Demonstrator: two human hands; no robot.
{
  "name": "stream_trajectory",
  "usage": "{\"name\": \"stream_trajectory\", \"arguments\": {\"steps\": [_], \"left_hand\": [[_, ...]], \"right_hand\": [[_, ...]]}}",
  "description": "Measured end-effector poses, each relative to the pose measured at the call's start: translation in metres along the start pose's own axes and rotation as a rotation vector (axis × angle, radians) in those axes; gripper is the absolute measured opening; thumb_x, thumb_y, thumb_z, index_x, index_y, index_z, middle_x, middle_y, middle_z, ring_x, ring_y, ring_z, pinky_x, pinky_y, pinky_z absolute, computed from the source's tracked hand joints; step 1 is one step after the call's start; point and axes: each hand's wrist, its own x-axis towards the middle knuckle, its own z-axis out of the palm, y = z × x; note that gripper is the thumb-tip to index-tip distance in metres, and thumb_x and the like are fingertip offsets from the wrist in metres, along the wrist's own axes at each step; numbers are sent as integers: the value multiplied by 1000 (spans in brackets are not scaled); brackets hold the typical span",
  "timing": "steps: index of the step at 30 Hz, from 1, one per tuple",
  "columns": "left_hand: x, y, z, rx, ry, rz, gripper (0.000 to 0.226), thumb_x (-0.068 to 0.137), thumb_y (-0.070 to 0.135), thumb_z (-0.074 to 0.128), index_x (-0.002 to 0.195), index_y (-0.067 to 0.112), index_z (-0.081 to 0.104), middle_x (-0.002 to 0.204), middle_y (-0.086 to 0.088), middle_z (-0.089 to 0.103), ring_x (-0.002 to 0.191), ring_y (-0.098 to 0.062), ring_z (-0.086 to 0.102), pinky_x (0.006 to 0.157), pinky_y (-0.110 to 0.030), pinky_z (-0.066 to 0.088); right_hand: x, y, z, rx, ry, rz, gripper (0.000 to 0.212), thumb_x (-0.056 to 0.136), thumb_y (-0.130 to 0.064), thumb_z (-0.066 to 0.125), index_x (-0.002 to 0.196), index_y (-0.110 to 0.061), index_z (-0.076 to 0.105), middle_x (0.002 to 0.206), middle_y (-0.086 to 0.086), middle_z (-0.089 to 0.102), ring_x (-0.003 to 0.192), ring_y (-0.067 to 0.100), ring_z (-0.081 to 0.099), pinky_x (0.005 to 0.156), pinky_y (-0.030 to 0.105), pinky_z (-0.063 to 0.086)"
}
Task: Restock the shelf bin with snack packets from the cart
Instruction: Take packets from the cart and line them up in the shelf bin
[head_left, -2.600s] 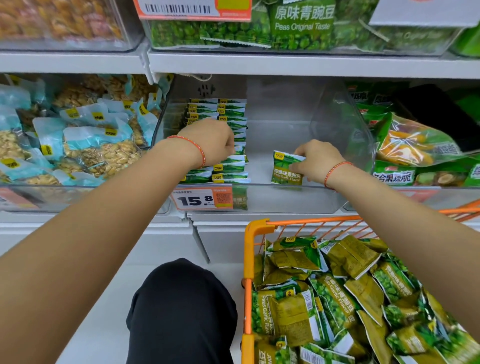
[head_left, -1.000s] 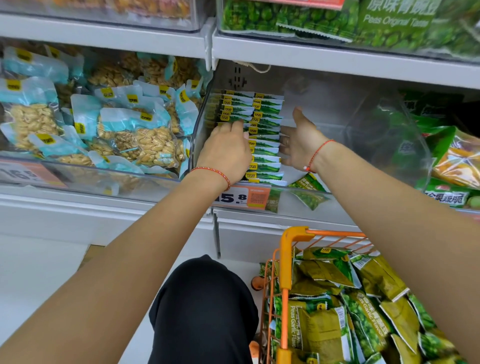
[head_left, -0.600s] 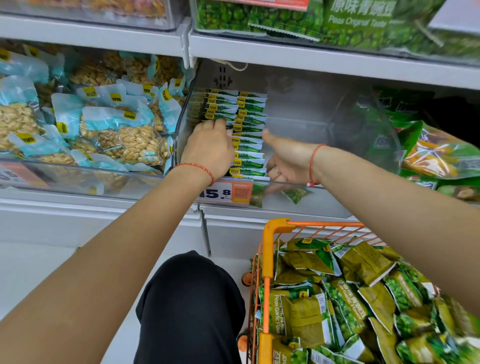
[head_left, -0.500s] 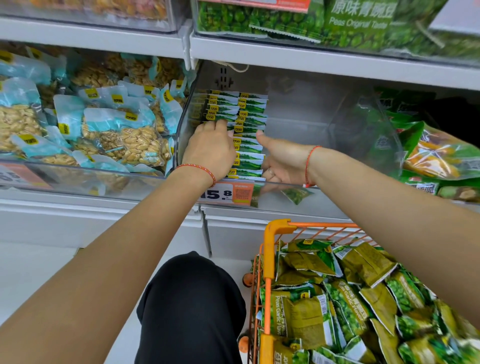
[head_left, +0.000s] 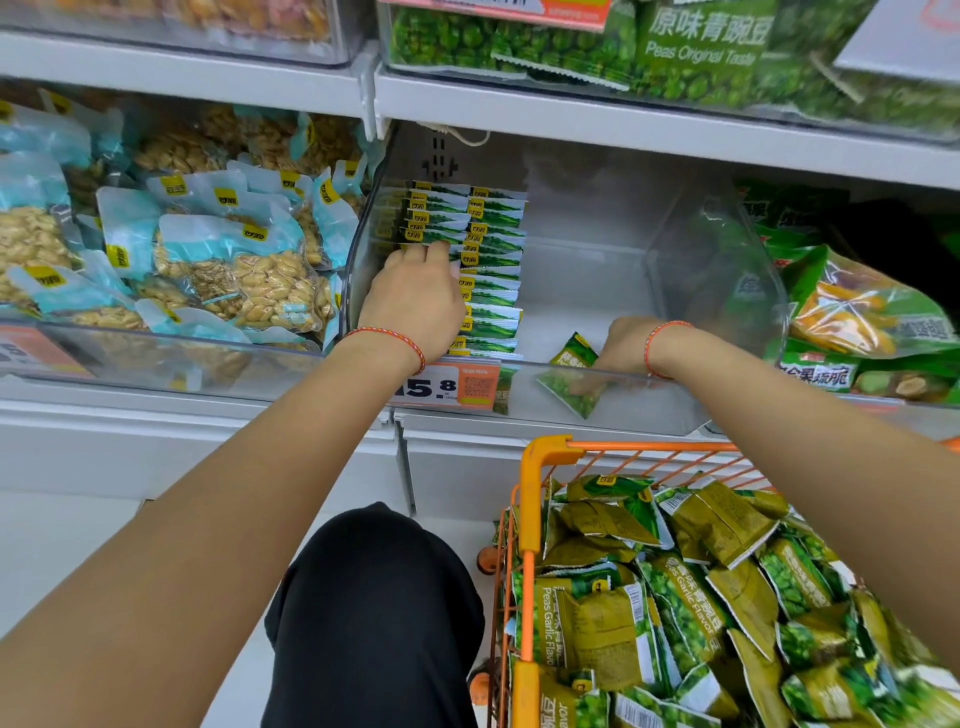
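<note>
Store shelving w/ clear shelf bin (head_left: 727, 291): left hand (head_left: 415, 306) lies relaxed against the upright packet rows (head_left: 488, 270); right hand (head_left: 626, 343) pinches a loose packet (head_left: 571, 371) at bin front. Cart (head_left: 530, 519) below is full. Risk: if left lets go, rows prob. topple fwd.

Red string bracelets (head_left: 410, 344), black trousers (head_left: 374, 613)

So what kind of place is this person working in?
Most likely a supermarket or snack shop aisle: shelves hold clear bins of packaged snacks, an orange price tag hangs on the bin front, and an orange cart full of green pea packets stands below.
</note>
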Motion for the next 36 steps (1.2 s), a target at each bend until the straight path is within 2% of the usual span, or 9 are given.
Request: {"name": "stream_trajectory", "arguments": {"steps": [2,7,14,19,25,27,29,31,36], "left_hand": [[0,0,0,15,-8,8,43,102,21,30,140,2,37,137,-21,44,126,-36,38,101,-44,33],[3,0,0,86,-128,31,43,103,22,30,142,5,35,142,-18,39,131,-32,32,105,-39,26],[20,10,6,205,32,124,47,98,30,38,140,10,40,143,-13,41,132,-31,33,112,-41,22],[22,6,15,163,-9,53,47,98,35,37,140,12,37,141,-10,40,130,-29,34,109,-39,23],[24,6,18,125,-30,35,49,98,37,38,141,12,35,143,-9,38,131,-28,32,107,-37,24],[24,6,17,121,-23,39,50,99,38,38,141,12,34,144,-9,37,132,-28,31,108,-37,23],[25,6,17,117,-5,57,51,99,38,37,142,11,33,145,-9,35,134,-27,29,109,-37,22],[25,6,17,108,0,62,52,99,39,37,142,11,32,147,-8,34,136,-27,27,111,-37,21],[25,5,18,86,7,64,53,99,39,38,143,11,33,148,-9,32,138,-26,25,112,-38,20]], "right_hand": [[4,-2,2,40,-14,8,47,72,-50,76,78,-9,54,76,4,57,66,22,55,54,24,43],[31,-1,-9,424,152,-28,42,70,-21,83,101,-1,64,96,15,68,89,31,68,85,45,55],[69,-14,-43,346,566,-63,53,77,-21,77,125,-7,60,133,11,56,122,27,52,98,28,38],[111,-28,-54,373,645,-83,44,83,-18,69,123,-4,58,128,17,57,118,33,53,94,31,42],[133,-44,-49,711,775,14,55,80,-18,73,124,-1,46,124,15,59,116,30,55,92,33,42],[137,-47,-44,843,731,75,47,76,-31,77,110,-6,57,112,11,65,112,26,59,79,29,47],[137,-46,-42,850,677,113,27,80,-40,71,74,-17,59,91,9,68,103,25,64,67,25,50],[137,-43,-40,903,683,80,33,81,-37,70,60,-24,49,95,13,70,97,31,67,78,36,55],[140,-36,-42,725,689,-3,16,87,-33,66,86,-18,63,108,12,68,105,30,62,88,31,49]]}}
